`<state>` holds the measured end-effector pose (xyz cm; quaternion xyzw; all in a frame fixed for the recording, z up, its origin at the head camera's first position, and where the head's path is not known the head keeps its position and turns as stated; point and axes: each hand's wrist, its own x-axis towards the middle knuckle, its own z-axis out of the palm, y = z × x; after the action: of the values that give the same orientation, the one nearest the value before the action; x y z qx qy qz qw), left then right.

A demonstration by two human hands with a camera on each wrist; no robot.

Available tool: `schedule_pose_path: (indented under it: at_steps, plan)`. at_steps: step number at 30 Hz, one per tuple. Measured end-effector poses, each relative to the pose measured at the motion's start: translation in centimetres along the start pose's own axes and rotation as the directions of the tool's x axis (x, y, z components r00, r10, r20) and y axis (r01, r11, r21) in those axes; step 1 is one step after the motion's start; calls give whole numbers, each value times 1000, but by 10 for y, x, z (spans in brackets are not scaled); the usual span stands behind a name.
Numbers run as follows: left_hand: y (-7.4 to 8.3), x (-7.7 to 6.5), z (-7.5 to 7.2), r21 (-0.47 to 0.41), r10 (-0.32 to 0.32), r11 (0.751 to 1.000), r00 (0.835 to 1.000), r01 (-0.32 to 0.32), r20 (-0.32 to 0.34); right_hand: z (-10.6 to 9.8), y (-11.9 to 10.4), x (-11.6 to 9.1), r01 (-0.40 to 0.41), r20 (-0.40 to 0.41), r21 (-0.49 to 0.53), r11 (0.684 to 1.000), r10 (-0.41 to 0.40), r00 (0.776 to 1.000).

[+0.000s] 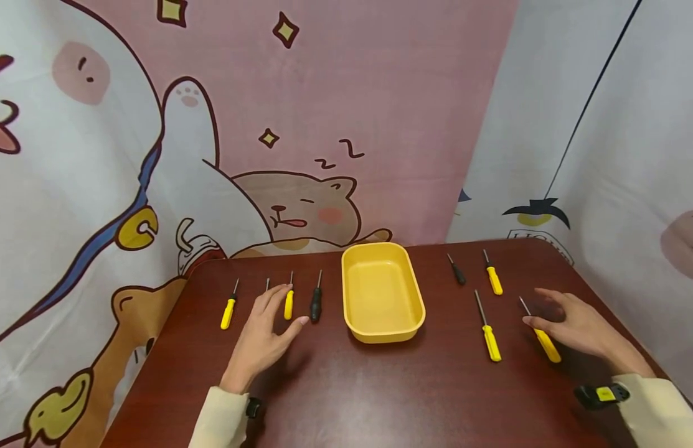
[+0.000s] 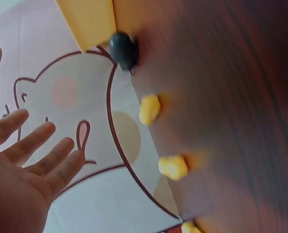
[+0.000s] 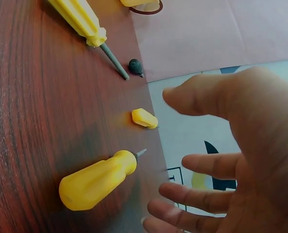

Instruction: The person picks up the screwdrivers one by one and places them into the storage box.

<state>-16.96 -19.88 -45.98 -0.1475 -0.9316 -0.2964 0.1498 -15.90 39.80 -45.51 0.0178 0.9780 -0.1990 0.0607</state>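
My left hand [image 1: 263,341] hovers with spread fingers over the screwdrivers on the left of the table. Beside its fingertips lies a yellow screwdriver [image 1: 289,306]; a black screwdriver [image 1: 315,306] is to the right of that. Another yellow screwdriver [image 1: 228,313] lies farther left, while the hand mostly hides one more, its handle [image 2: 173,167] showing in the left wrist view. My right hand [image 1: 584,325], fingers apart and holding nothing, is above a yellow screwdriver [image 3: 98,182]. Left of it lies a long-shafted yellow screwdriver [image 1: 491,343]. Behind are a shorter yellow one [image 1: 494,281] and a small black screwdriver [image 1: 459,274].
A yellow rectangular tray [image 1: 383,336] stands between the two groups of screwdrivers, toward the back of the dark red-brown table [image 1: 380,398]. Behind the table hangs a printed cloth [image 1: 413,124] with cartoon animals, and it continues along both sides.
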Motion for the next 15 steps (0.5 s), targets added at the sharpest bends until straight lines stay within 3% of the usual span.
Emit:
schedule_pose_path:
  at_steps: [6, 15]
  plan:
    - [14, 4, 20, -30, 60, 998, 998, -60, 17, 0, 1, -1, -53, -1, 21, 998, 53, 999]
    - [29, 10, 43, -70, 182, 982, 982, -178, 57, 2, -2, 0, -200, 107, 54, 978, 194, 975]
